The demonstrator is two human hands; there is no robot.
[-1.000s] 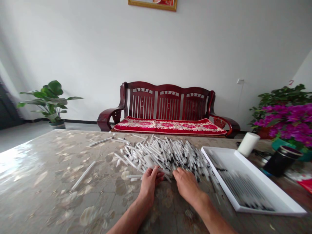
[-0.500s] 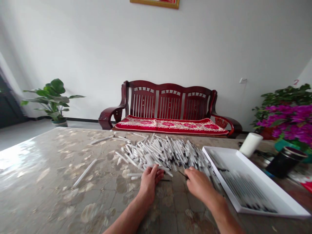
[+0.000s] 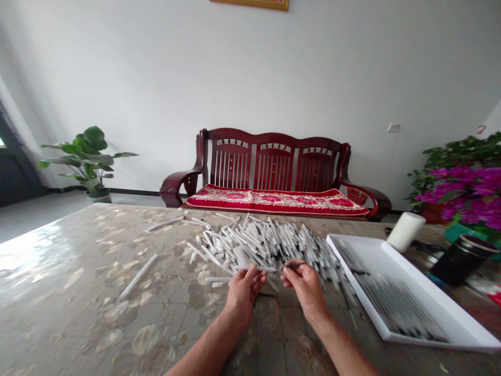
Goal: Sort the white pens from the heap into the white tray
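My left hand is closed on a white pen barrel, which lies level and points right. Across from it my right hand pinches a thin dark stick, perhaps a pen refill, with its end close to the barrel's right end. Whether the two ends touch I cannot tell. Just behind both hands spreads a heap of white pen barrels, with dark pieces mixed in at its right side. Two loose barrels lie left of my left hand.
A shallow white box on the right holds a row of pens. Beside it stand a white cylinder, a black cup and purple flowers. One barrel lies apart on the left of the table.
My right hand has risen and come left toward the left hand, bringing the dark stick up to the barrel's end. My left hand has hardly moved and keeps its hold.
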